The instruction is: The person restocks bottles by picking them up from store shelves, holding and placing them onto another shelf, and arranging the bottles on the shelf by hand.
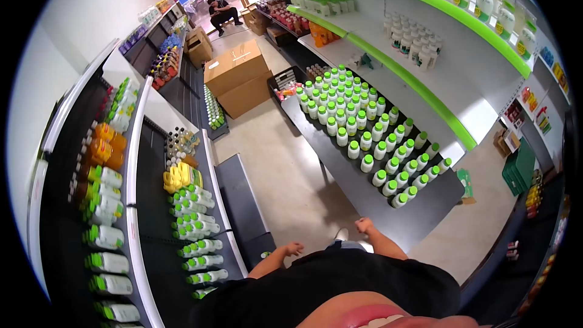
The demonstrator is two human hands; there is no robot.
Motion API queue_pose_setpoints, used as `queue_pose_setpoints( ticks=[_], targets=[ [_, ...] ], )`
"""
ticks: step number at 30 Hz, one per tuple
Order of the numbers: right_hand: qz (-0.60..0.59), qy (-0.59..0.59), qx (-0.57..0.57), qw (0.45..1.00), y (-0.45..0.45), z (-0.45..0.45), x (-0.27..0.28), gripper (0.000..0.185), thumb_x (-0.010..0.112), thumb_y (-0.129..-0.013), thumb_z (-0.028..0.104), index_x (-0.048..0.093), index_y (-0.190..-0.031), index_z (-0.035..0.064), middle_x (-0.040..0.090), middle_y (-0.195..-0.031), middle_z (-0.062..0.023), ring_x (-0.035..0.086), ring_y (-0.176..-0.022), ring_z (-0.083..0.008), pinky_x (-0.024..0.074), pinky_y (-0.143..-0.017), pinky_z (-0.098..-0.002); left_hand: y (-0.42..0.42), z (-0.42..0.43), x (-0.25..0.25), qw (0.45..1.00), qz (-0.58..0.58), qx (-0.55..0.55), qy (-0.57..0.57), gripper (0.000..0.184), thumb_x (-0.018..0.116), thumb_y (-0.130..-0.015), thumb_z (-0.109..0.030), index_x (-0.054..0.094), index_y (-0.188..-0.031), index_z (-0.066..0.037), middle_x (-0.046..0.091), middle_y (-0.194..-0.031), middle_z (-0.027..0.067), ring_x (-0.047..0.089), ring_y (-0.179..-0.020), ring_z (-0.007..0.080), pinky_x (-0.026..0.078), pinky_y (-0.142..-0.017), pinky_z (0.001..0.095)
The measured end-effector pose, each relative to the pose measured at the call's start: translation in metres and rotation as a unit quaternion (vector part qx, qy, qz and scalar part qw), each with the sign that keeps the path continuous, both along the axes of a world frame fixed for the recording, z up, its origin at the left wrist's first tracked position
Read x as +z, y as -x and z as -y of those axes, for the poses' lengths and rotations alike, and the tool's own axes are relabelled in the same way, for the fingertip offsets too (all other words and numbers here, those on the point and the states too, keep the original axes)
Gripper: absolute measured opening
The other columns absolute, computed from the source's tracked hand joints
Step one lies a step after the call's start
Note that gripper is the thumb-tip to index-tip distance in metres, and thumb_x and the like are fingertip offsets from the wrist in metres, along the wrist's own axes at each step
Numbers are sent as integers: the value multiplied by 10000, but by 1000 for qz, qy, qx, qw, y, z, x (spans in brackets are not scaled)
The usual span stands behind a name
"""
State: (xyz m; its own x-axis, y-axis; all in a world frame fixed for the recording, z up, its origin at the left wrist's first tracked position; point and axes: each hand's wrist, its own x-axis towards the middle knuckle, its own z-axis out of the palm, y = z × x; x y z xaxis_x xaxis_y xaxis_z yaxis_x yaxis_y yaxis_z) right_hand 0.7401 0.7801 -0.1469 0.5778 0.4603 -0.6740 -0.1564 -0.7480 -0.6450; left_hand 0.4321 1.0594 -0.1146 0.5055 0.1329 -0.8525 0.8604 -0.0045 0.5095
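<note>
My left hand [295, 248] hangs low in front of my body, fingers a little apart, with nothing visible in it. It is nearest the low dark shelf ledge on the left. My right hand [364, 225] is loosely curled beside the near edge of the dark table [419, 222], apart from the bottles, and I see nothing in it. On that table stand many upright white bottles with green caps [352, 124], packed closely at the far end and in looser rows toward me.
Left shelves [136, 206] hold green-capped bottles, yellow jugs [182, 176] and orange bottles [108, 146]. A green-edged shelf [413, 88] rises behind the table. Large cardboard boxes [240, 79] stand farther down the aisle floor [276, 173]. A seated person [222, 15] is near the doorway.
</note>
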Motion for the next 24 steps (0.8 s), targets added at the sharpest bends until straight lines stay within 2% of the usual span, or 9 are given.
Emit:
queue_pose_setpoints(
  ticks=[2,5,8,11,12,16,19,21,24],
  targets=[
    [-135,-16,-108,985,-17,-3,39,315,623,-899,285,686,-856,-20,685,-694,-107,669,-559,-208,554,-561,-343,-6,-39,10,995,29,84,-54,374,574,-907,-346,633,-1151,-68,692,-993,75,666,-737,194,487,-572,351],
    [-23,12,65,998,-31,-5,39,304,600,-915,255,683,-842,-28,685,-677,-111,676,-553,-212,562,-558,-352,-19,-87,21,960,59,226,-156,326,587,-914,-267,625,-1095,1,681,-944,120,662,-743,197,524,-594,323],
    [-85,-4,15,996,-35,-6,22,308,577,-929,234,700,-793,-13,692,-654,-95,683,-557,-204,565,-570,-343,-30,-102,15,940,107,309,-100,287,601,-921,-237,632,-1062,11,673,-880,115,642,-739,183,533,-606,311],
    [-20,84,133,987,-44,-23,76,343,580,-903,281,722,-734,18,703,-650,-70,692,-573,-208,575,-635,-351,-38,-101,-1,983,44,172,-45,340,608,-930,-278,618,-1143,-13,674,-939,96,639,-748,178,534,-646,324],
    [25,106,129,986,-38,-31,88,346,581,-888,297,727,-723,31,705,-650,-68,695,-587,-215,576,-662,-357,-47,-96,2,985,-19,-114,-129,408,576,-932,-357,620,-1183,-38,683,-1023,129,666,-862,249,537,-762,389],
    [220,186,29,957,-22,-34,72,328,592,-818,357,742,-703,89,700,-682,-114,694,-687,-308,562,-738,-414,-90,-116,-21,936,63,-308,-160,518,546,-876,-447,637,-1177,-35,656,-1179,220,589,-1171,350,451,-990,429],
    [257,210,-101,938,5,-53,73,284,627,-786,360,733,-722,104,684,-726,-171,668,-753,-381,541,-735,-468,-144,-182,-37,973,12,-226,-44,399,599,-878,-336,643,-1112,-16,684,-993,133,645,-849,213,543,-712,368],
    [222,233,-101,942,13,-63,82,283,665,-781,380,732,-821,108,706,-827,-159,678,-814,-352,542,-769,-455,-174,-221,-41,994,95,-55,26,366,582,-907,-328,629,-1143,-52,678,-992,96,640,-902,215,524,-757,396],
    [194,255,-76,944,23,-75,77,309,711,-763,376,713,-950,130,716,-973,-148,679,-903,-322,543,-822,-445,-220,-264,14,999,45,-24,8,338,597,-913,-286,613,-1160,-56,674,-987,89,643,-874,184,534,-719,375]
  ],
)
